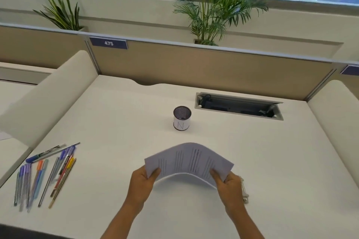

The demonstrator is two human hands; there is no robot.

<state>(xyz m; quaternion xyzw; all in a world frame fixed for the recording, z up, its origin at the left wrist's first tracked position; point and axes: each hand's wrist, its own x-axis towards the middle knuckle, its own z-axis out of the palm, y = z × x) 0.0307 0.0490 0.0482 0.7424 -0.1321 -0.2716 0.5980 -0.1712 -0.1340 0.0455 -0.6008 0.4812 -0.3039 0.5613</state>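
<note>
**Printed sheets held bowed over the desk**

Low in the middle of the frame, a thin sheaf of printed sheets is held in the air just above the white desk. The left hand pinches its lower left corner, thumb on top, and the right hand pinches the lower right corner the same way. Pressed inward from both sides, the paper arches up in the middle, and its shadow falls on the desk below.

This looks like the gathering or squaring step: the sheets are collected but not yet flat or aligned. The next move probably calls for easing the inward pressure so the arch relaxes, then either tapping an edge on the desk or laying the sheaf down (there is free surface in front of the hands). Both pinches must hold evenly, or the pages will fan apart.

How many sheets there are cannot be told, and the print shows only as dark blurred lines. The fingers under the paper are hidden. A small metal object lies just beside the right hand, half covered by it; it may be a clip, but that is unclear. The mesh pen cup at centre, labelled N, looks empty, though its bottom is dark. The pens and pencils at lower left are smeared. The open cable hatch at right holds dark shapes that are too dim to name.
</note>
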